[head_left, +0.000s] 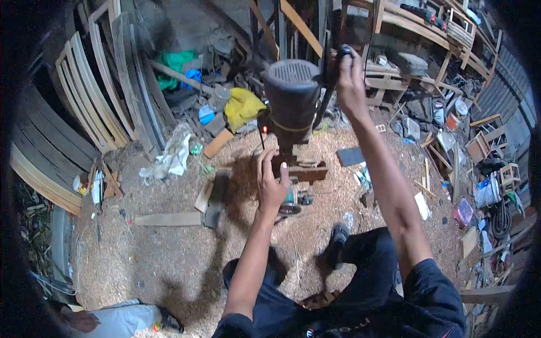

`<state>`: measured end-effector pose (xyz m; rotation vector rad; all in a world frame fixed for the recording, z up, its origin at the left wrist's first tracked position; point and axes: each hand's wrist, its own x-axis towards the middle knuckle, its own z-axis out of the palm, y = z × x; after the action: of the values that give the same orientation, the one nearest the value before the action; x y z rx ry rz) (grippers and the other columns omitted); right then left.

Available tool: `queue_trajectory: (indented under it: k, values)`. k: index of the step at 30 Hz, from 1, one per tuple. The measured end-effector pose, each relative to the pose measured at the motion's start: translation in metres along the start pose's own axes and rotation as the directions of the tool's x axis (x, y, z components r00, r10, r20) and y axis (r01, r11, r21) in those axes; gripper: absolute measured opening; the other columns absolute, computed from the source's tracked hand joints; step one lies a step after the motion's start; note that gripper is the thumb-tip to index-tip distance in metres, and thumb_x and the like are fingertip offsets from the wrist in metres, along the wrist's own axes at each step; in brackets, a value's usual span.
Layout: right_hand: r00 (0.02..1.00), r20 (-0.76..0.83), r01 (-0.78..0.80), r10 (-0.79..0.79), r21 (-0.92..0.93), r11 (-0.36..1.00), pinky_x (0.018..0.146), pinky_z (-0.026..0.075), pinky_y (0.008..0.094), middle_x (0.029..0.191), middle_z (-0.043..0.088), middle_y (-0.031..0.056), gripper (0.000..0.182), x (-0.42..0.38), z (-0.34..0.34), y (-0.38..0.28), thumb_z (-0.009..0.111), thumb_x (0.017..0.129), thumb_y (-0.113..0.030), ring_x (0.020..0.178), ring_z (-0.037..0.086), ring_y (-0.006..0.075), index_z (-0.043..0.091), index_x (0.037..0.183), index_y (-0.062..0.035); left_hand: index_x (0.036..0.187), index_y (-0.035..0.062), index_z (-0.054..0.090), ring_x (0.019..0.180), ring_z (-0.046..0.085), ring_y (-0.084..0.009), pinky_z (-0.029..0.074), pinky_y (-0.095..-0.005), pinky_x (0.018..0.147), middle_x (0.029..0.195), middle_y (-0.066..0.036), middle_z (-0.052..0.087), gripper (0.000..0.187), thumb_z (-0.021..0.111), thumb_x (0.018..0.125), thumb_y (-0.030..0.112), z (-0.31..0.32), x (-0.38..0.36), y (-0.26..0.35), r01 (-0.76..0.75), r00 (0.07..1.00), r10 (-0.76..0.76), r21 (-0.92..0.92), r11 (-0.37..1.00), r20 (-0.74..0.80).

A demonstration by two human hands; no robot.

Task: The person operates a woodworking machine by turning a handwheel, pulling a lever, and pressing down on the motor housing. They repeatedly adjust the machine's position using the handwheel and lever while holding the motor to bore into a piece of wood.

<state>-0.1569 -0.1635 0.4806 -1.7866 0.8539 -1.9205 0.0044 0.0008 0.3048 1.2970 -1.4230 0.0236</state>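
In front of me stands a drill press with a dark, vented motor housing [292, 96]. My right hand [351, 84] is raised at its right side, fingers closed round a black-knobbed lever [344, 51]. My left hand [273, 183] is low beside the spindle, thumb and fingers on either side of the left end of a wooden piece [310, 173]; its fingertips are partly lost against the dark machine. Just below sits a teal power tool [290, 197] with a round metal part. A small red light [265, 129] glows left of the housing.
Sawdust covers the floor [169, 248]. Curved boards [84, 96] lean at left, and a long plank [169, 219] lies nearby. A yellow sack [243, 110] and scraps are piled behind. Clutter and small wooden frames [479, 146] line the right. Another person [121, 318] is at lower left.
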Motion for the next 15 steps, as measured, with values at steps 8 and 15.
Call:
queue_trajectory:
  k: [8,15]
  values:
    - [1.000,-0.008,-0.022,0.020,-0.415,0.909,0.080,0.052,0.0457,0.099,0.071,0.0237,0.045,0.052,0.035,0.105,0.055,0.101,-0.035,0.093,0.067,0.0426,0.058,0.132,-0.0031,0.143,0.0044,0.045,0.142,0.033,-0.0433,0.027,-0.0495,0.117,0.151,-0.028,0.036,0.054,0.060,0.097,0.031,0.024,0.148,0.032,-0.295,0.944,0.285,-0.038,0.955,-0.164]
    - [0.960,0.113,-0.173,0.256,-0.478,0.861,0.083,0.053,0.0453,0.101,0.070,0.0238,0.035,0.072,0.046,0.176,0.064,0.095,-0.036,0.099,0.067,0.0414,0.070,0.119,-0.0102,0.141,0.0058,0.043,0.143,0.028,-0.0459,0.021,-0.0524,0.118,0.153,-0.027,0.031,0.059,0.049,0.101,0.050,0.036,0.183,0.007,-0.453,0.885,0.460,0.092,0.887,-0.072]
